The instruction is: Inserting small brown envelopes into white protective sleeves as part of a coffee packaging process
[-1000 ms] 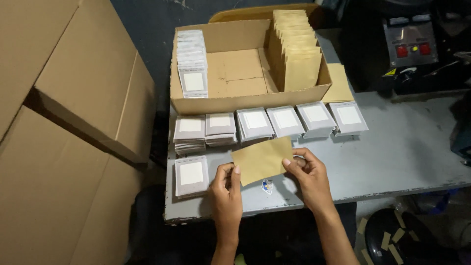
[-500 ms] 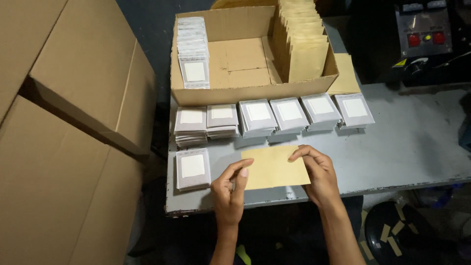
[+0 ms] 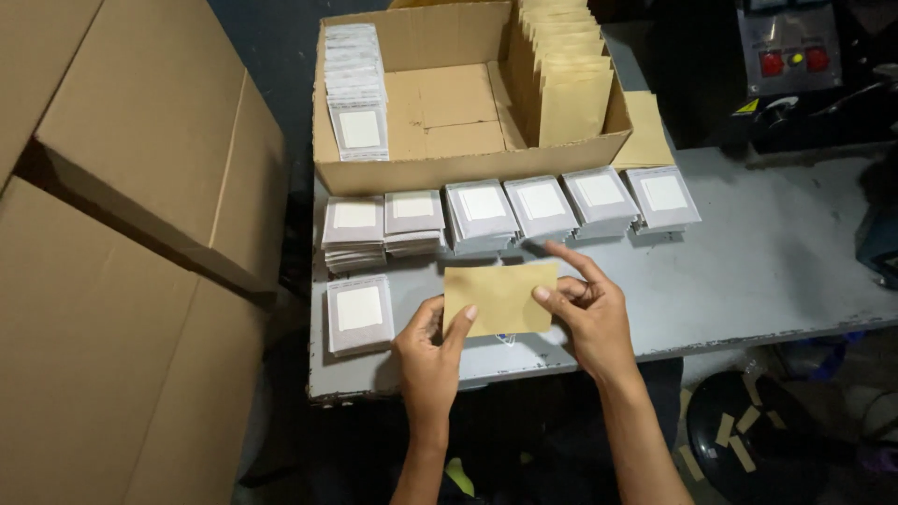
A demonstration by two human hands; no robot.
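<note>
Fingers [image 3: 460, 323] of left hand [image 3: 428, 353] and right hand [image 3: 587, 313] pinching brown envelope [image 3: 499, 297]; grey packet stacks [image 3: 510, 213] on tabletop [image 3: 767, 271] at 12 o'clock.

large cardboard boxes [image 3: 122, 252] fill the left of the frame; a grey control box [image 3: 788, 47] with red buttons sits upper right.

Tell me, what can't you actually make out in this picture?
- Head view: whether the brown envelope, held by the left hand and right hand, contains anything; it is opaque.
- What lies under the top packet of each grey stack.
- The machine with red buttons: cut off by the top edge.
- Under the table: too dark.
</note>
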